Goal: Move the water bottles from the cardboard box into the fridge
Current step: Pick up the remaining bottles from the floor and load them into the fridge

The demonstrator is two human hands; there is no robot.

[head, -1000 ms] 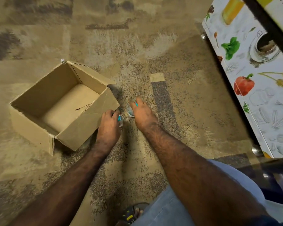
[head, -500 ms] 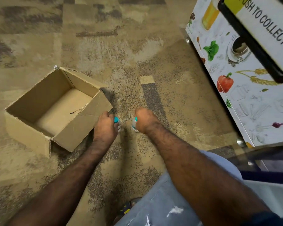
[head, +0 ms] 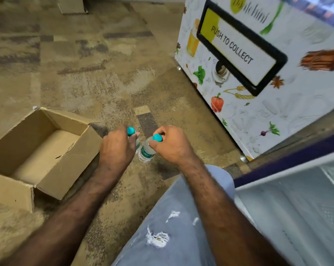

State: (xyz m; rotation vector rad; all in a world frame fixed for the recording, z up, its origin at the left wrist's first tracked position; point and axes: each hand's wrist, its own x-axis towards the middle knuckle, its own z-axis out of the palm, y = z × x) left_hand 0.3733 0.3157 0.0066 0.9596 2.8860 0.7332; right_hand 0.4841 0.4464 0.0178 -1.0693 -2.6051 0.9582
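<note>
My left hand (head: 117,148) grips a small clear water bottle; only its teal cap (head: 130,131) and a sliver of the body show past my fingers. My right hand (head: 173,144) pinches the neck of a second clear bottle (head: 147,151) with a teal cap and a teal label. Both bottles hang above the carpet, close together. The open cardboard box (head: 70,160) lies to the left on the floor, and I see no bottles inside it. The fridge door's edge (head: 289,169) runs along the lower right, with pale interior below it.
A white vending machine (head: 258,116) printed with vegetables and a "PUSH TO COLLECT" flap stands at the right. Patterned brown carpet (head: 97,77) covers the floor. My light-blue trouser leg (head: 174,227) fills the bottom centre. Another cardboard box (head: 71,5) sits at the top edge.
Both hands have risen from the carpet with a bottle each. The view has tilted up and right, bringing in the vending flap and the fridge edge.
</note>
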